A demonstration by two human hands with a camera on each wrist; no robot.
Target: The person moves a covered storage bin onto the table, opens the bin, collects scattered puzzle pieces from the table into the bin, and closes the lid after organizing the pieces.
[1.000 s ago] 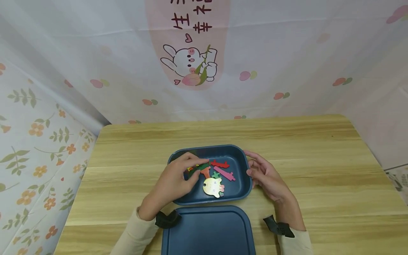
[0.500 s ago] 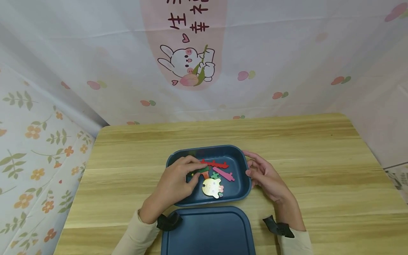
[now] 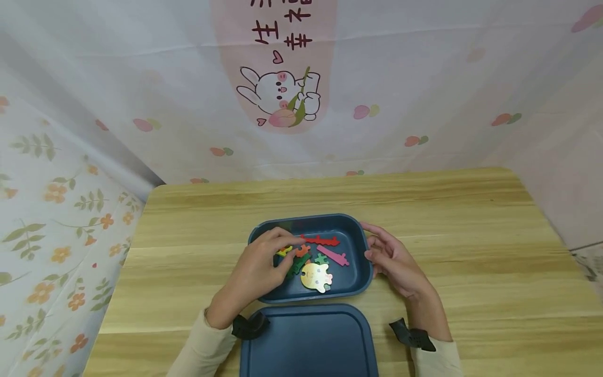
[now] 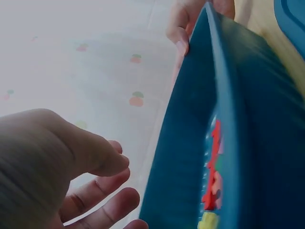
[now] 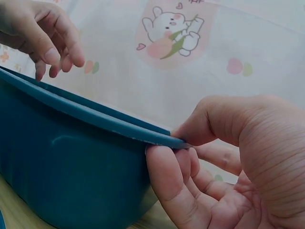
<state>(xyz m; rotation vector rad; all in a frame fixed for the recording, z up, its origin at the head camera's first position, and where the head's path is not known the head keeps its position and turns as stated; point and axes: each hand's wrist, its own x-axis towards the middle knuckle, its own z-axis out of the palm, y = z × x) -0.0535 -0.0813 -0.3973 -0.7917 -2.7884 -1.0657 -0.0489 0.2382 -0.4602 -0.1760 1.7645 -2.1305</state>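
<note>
A dark blue plastic box (image 3: 346, 285) holds several coloured jigsaw-edged pieces. My left hand (image 3: 259, 264) hovers over its left side, thumb and fingers apart, holding nothing; the right wrist view shows that hand (image 5: 45, 36) above the rim. Around its fingertips lie a yellow piece (image 3: 285, 251), an orange piece (image 3: 302, 251) and a dark green piece (image 3: 299, 264). Farther right are a red strip (image 3: 322, 241), a pink strip (image 3: 333, 255), a small green piece (image 3: 321, 259) and a pale yellow animal-head piece (image 3: 314, 276). My right hand (image 3: 395, 262) pinches the box's right rim between thumb and fingers.
A dark blue lid (image 3: 308, 343) lies flat on the wooden table (image 3: 471, 251), just in front of the box. Behind the table hangs a printed cloth (image 3: 400, 78), and a floral cloth (image 3: 56, 251) hangs along the left.
The dark green piece, at my left fingertips half a second ago, now lies loose nearer the front. The orange and red pieces have shifted slightly. My right hand stays on the rim.
</note>
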